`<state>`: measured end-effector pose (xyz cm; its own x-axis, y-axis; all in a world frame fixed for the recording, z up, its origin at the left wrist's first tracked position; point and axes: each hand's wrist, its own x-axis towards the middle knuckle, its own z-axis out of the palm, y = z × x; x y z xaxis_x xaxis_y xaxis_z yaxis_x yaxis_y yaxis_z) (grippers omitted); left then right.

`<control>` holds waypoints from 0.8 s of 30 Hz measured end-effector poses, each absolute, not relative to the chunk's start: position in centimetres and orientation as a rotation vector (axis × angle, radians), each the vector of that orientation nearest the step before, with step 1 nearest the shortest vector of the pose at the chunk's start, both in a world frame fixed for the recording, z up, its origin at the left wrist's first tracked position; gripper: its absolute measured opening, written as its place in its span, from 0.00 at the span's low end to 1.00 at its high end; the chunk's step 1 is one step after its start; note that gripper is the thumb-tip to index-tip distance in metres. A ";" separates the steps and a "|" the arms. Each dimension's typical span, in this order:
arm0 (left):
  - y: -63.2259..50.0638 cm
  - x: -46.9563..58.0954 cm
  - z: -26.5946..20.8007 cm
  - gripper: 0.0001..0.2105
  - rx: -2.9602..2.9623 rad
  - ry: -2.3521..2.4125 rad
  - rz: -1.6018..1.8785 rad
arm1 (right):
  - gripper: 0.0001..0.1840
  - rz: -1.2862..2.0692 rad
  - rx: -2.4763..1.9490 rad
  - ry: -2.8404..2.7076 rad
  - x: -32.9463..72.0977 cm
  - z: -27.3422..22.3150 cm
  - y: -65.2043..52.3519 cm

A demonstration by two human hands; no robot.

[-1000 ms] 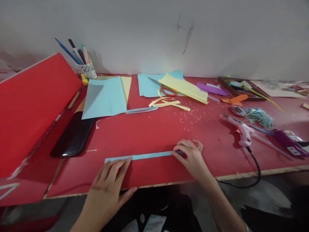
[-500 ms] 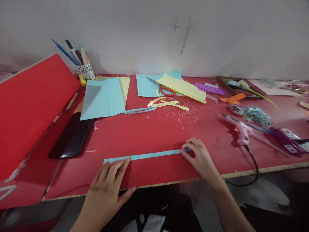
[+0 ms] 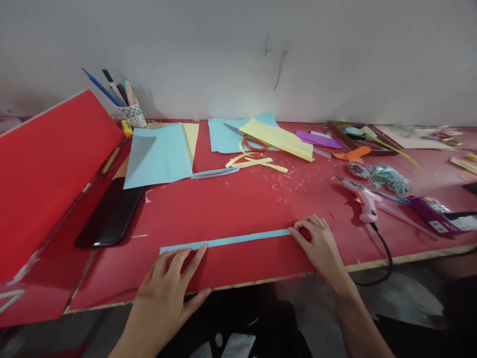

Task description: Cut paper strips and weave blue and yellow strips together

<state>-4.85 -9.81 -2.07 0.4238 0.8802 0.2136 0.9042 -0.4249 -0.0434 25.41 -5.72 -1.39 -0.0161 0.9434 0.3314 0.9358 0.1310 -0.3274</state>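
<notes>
A long light-blue paper strip (image 3: 246, 238) lies flat along the front of the red table (image 3: 223, 204). My left hand (image 3: 166, 283) presses on the strip's left part with its fingertips, fingers stretched out and spread, thumb near the table edge. At the strip's right end my right hand (image 3: 316, 241) pinches the tip between thumb and index finger, the other fingers curled. A folded blue strip (image 3: 215, 173) lies farther back beside blue paper sheets (image 3: 160, 154). Curled yellow paper strips (image 3: 257, 163) are behind my hands.
To the left are a black phone (image 3: 110, 214), a red board (image 3: 48, 174) and a pen cup (image 3: 133, 115). Red-handled scissors (image 3: 255, 144) lie partly under yellow paper (image 3: 279, 138). A pink glue gun (image 3: 363, 199) with a black cord rests at right, near a purple packet (image 3: 432, 214).
My right hand has slid right along the strip to its end, and its pinch now sits on the tip. My left hand stays almost in place, fingers slightly more spread.
</notes>
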 end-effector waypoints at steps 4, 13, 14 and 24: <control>-9.6 -4.7 -2.1 0.29 -2.553 -1.649 -0.137 | 0.17 -0.074 -1.845 -1.974 25.3 -1.7 -5.8; -9.2 -3.2 0.1 0.32 -2.590 -1.934 0.136 | 0.17 -0.549 -1.768 -1.865 18.8 0.1 -8.3; -9.1 -3.1 0.2 0.33 -2.609 -1.959 0.171 | 0.18 -0.470 -1.651 -2.024 17.3 0.2 -8.7; -8.8 -3.3 -0.1 0.32 -2.611 -1.907 0.154 | 0.39 0.265 -1.503 -2.592 13.0 -1.4 -9.5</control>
<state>-3.31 -8.77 -0.13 0.3027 0.9438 -0.1323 0.9529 -0.3027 0.0207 13.00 -9.47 -1.38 -0.4940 0.8690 0.0276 0.8454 0.4875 -0.2182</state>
